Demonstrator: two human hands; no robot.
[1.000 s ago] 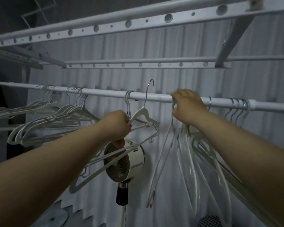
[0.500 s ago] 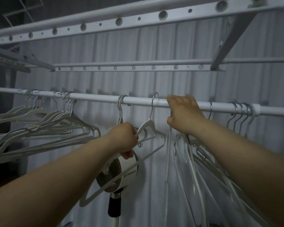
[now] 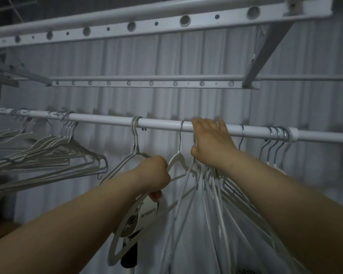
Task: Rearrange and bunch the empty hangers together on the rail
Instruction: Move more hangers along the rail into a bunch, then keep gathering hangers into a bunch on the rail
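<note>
Across mid-frame, rail (image 3: 160, 123); bunched hangers (image 3: 216, 194) hanging lower centre-right. Fisted round single hanger (image 3: 177, 160), left hand (image 3: 156, 175); draped over rail, right hand (image 3: 212, 143), blurred, grip unclear. Risk of tangling or dropping single hanger from hard sideways tug.

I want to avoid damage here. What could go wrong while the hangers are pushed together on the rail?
The white hanger gripped by the left hand hooks the rail beside the right hand; sliding it may pinch those fingers. The bunch of hangers under that hand crosses at many angles and may tangle. A dropped hanger could hit the fan below.
</note>
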